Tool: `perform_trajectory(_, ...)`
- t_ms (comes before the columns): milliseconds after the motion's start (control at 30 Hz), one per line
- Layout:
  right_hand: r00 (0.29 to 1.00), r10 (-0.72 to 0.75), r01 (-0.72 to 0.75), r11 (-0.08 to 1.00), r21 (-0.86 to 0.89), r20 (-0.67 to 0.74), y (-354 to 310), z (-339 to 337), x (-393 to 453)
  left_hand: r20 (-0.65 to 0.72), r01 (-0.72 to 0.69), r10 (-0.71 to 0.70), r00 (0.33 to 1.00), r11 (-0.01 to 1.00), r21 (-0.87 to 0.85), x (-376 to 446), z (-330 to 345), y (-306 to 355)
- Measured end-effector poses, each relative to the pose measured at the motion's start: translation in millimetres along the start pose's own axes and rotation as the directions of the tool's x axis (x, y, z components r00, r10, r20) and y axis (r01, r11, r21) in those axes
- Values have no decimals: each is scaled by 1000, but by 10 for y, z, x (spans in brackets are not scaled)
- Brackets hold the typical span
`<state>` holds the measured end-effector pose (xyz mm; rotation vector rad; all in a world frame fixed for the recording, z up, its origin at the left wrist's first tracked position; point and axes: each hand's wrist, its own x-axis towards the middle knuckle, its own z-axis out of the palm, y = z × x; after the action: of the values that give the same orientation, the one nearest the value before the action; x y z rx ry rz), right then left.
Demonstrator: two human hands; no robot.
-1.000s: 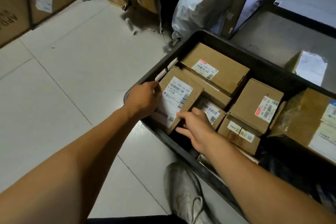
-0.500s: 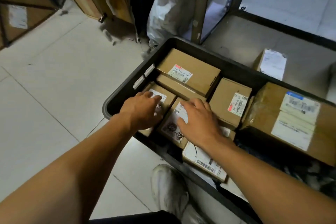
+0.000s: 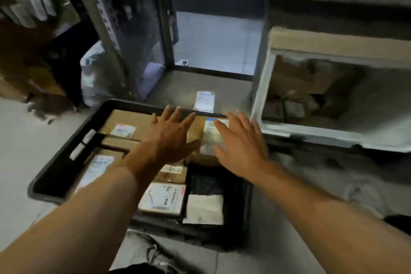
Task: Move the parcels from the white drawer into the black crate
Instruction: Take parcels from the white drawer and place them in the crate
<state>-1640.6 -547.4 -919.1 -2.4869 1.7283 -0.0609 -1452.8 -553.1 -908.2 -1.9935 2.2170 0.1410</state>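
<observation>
Fingers of the left hand (image 3: 169,140) and right hand (image 3: 242,149) spread straight, empty, over the black crate (image 3: 55,173). Remaining parcels (image 3: 295,107) lie in the white drawer (image 3: 262,87), right of it. Suggest reaching there, gripping one box by opposite edges.

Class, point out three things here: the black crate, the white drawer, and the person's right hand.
black crate (image 3: 66,158), head view: left wall.
white drawer (image 3: 311,134), head view: front rim.
right hand (image 3: 242,147), head view: back of hand.

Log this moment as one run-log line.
left hand: open, empty | right hand: open, empty | both over black crate | parcels remain in white drawer
</observation>
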Motion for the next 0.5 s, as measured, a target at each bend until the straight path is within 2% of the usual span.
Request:
perform_trajectory(300, 950, 312, -312, 950, -7, -7, 1546, -336, -890, -32, -260, 262, 964, 964, 47, 217, -333, 1790)
perform_trajectory(400, 938, 346, -346, 938, -13, 4, 1886, -334, -974, -4, -278, 279, 960, 960, 28, 335, -327, 2135)
perform_trajectory(500, 934, 356, -356, 934, 25, 20, 2167, -294, -881, 14, -245, 247, 969, 967, -71, 534, -298, 2354)
